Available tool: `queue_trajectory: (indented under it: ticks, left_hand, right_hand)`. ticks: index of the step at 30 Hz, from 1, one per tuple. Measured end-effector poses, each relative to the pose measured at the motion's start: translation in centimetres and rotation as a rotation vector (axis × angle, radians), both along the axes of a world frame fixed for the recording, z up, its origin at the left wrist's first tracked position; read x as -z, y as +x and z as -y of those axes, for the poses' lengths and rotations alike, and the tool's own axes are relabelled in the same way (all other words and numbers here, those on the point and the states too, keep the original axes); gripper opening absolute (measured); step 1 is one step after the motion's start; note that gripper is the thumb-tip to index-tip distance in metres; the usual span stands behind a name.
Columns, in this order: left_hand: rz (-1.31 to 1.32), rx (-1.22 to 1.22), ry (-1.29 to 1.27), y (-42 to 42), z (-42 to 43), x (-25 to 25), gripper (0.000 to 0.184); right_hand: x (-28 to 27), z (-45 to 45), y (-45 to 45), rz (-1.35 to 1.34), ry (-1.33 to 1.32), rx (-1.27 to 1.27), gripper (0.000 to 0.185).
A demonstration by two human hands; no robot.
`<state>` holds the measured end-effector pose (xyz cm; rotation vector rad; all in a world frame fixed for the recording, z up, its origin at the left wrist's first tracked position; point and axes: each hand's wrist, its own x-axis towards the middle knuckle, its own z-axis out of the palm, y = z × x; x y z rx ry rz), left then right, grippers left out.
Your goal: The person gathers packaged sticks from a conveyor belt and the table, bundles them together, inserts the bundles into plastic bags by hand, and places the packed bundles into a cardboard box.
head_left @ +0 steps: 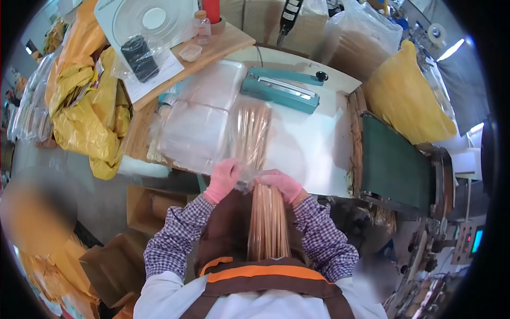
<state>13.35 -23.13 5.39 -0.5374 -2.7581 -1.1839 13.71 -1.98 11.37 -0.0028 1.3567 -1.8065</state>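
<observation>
My left hand (pixel 223 179), in a pink glove, is closed at the loose end of a clear plastic bag, near the table's front edge. My right hand (pixel 280 184), also gloved in pink, rests with curled fingers on the top of a bundle of thin wooden sticks (pixel 269 223) in clear plastic, which lies against my apron. Beyond my hands, a second bagged bundle of sticks (pixel 252 130) lies on the white table. Stacks of clear plastic bags (pixel 196 125) are to its left. A teal bag sealer (pixel 281 90) stands behind it to the right.
A wooden board (pixel 231 41) at the back left carries a scale (pixel 154 18), a small bottle (pixel 202 27) and a black item in plastic. Yellow sacks (pixel 406 98) flank the table. A dark green conveyor (pixel 396 165) is at the right; cardboard boxes (pixel 117 266) stand at lower left.
</observation>
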Motion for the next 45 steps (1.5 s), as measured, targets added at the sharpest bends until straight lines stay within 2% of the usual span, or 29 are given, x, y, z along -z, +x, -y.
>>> queue_trajectory:
  ticks: [1,2,5,7,8,9,10,12,13,14,15,18,19,21,22,23,24,25,27,29,30,31,32,34,36,38,40,42,45]
  left_hand:
    - [0.066,-0.011,0.214,-0.5,-1.5,-2.5,0.015]
    - [-0.146,0.11,0.265,-0.4,-3.2,-3.9,0.015]
    - [-0.282,0.133,0.072,3.2,-5.8,-8.4,0.016]
    - [-0.366,0.264,0.021,6.4,-6.6,-7.6,0.017]
    - [-0.353,0.318,0.048,8.1,-6.8,-6.9,0.021]
    - [-0.338,0.365,0.075,10.0,-6.7,-6.0,0.025]
    - [-0.268,0.399,0.14,12.7,-6.5,-4.5,0.025]
    - [-0.03,0.429,0.279,18.4,-5.4,-1.7,0.024]
    - [0.151,0.431,0.349,20.1,-4.8,-1.1,0.024]
    - [0.305,0.454,0.389,20.0,-5.0,-1.8,0.025]
    - [0.21,0.39,0.31,19.5,-5.1,-2.8,0.024]
    - [-0.047,0.324,0.244,13.5,-7.9,-7.9,0.019]
    - [-0.068,0.313,0.297,12.2,-9.0,-11.0,0.016]
    - [-0.411,0.296,0.059,10.3,-10.9,-15.8,0.011]
    - [-0.274,0.268,0.196,9.7,-12.0,-18.4,0.011]
    - [-0.128,0.237,0.318,9.1,-13.0,-20.2,0.012]
    - [-0.237,0.284,0.328,9.3,-14.0,-20.7,0.013]
    - [-0.177,0.374,0.383,10.1,-14.6,-20.6,0.013]
    - [-0.316,0.418,0.224,10.1,-15.4,-17.9,0.012]
    - [-0.387,0.37,0.116,7.3,-14.4,-18.4,0.011]
    - [-0.427,0.328,0.053,5.7,-14.2,-19.4,0.01]
    - [-0.398,0.277,0.097,4.1,-13.0,-23.4,0.01]
    - [-0.368,0.233,0.154,2.4,-12.7,-27.2,0.011]
    - [-0.294,0.169,0.3,1.3,-12.2,-28.2,0.012]
    - [-0.663,0.23,0.008,-3.1,-11.2,-22.4,0.011]
    - [-0.385,0.2,-0.116,-6.5,-9.9,-18.3,0.01]
    - [-0.533,0.127,-0.083,-7.9,-7.2,-19.9,0.01]
    - [-0.567,0.102,-0.087,-8.7,-5.3,-21.0,0.01]
    - [-0.1,0.072,0.081,-8.9,-2.8,-20.4,0.035]
  right_hand:
    - [-0.3,0.5,0.1,0.049,0.018,0.015,0.027]
    - [0.4,0.6,0.1,0.018,-0.069,0.007,0.027]
    - [2.8,-0.8,1.9,-0.025,-0.308,0.234,0.028]
    - [3.3,-1.0,5.6,0.179,-0.366,0.42,0.03]
    - [3.7,-0.8,7.7,-0.098,-0.239,0.431,0.031]
    - [5.4,-2.0,10.7,0.198,-0.279,0.455,0.036]
    - [6.9,-3.0,13.3,-0.185,-0.08,0.323,0.047]
    - [10.0,-4.1,19.0,-0.152,0.172,0.231,0.072]
    - [10.1,-4.9,20.5,-0.28,0.168,0.133,0.067]
    - [9.8,-4.9,20.5,-0.31,0.156,0.112,0.068]
    - [9.2,-5.1,20.4,-0.336,0.153,0.099,0.068]
    - [-4.6,-5.7,17.1,-0.055,0.519,-0.011,0.058]
    - [-6.7,-6.1,17.7,-0.351,0.582,0.172,0.054]
    - [-11.1,-6.4,17.9,-0.934,0.837,0.421,0.044]
    - [-13.6,-6.3,17.7,-1.087,0.903,0.514,0.047]
    - [-12.2,-5.8,17.6,-1.309,0.905,0.67,0.05]
    - [-10.7,-5.4,17.2,-1.478,0.903,0.691,0.05]
    - [-9.2,-5.4,16.3,-1.65,0.895,0.7,0.049]
    - [-4.5,-7.1,13.2,-1.624,0.941,0.571,0.048]
    - [-5.7,-7.9,10.8,-1.479,0.856,0.323,0.049]
    - [-8.1,-8.2,9.4,-1.61,0.85,0.308,0.049]
    - [-15.9,-7.9,7.7,-1.661,0.922,0.185,0.047]
    - [-18.6,-7.2,6.7,-1.701,0.961,0.173,0.044]
    - [-18.9,-5.3,4.2,-1.782,0.882,0.297,0.037]
    - [-15.2,-4.1,1.6,-1.738,0.983,0.084,0.037]
    - [-11.1,-3.6,-1.3,-1.507,1.111,-0.076,0.042]
    - [-12.9,-4.5,-2.9,-1.756,1.14,0.028,0.041]
    - [-15.3,-4.9,-2.7,-1.756,1.108,0.049,0.051]
    - [-15.4,-5.6,-4.5,-1.54,1.154,-0.144,0.055]
